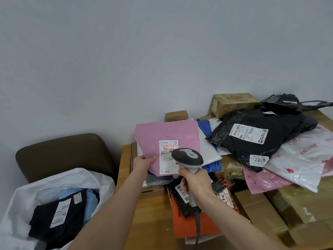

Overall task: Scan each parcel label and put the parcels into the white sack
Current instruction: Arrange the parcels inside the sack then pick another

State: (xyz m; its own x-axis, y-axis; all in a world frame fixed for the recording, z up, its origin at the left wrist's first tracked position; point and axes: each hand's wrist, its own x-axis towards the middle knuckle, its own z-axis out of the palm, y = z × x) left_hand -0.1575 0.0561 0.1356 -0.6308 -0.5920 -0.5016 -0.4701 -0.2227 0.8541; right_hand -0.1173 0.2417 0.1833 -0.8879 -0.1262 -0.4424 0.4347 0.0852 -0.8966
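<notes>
My left hand (143,164) grips the lower left edge of a pink parcel (162,134) and holds it upright above the table. Its white label (168,157) faces me, and a red scan line glows across the barcode near the label's top. My right hand (195,183) grips the handle of a grey and black barcode scanner (187,157), whose head points at the label and covers part of it. The white sack (23,199) stands open at the lower left. Inside it lie a black parcel (57,215) with a white label and a light blue one (91,199).
The wooden table (153,213) carries a heap of parcels: a big black bag (255,138), white printed bags (304,159), a pink bag (264,179), an orange mailer (189,224) and taped cardboard boxes (232,102). A brown chair (64,156) stands behind the sack, against the wall.
</notes>
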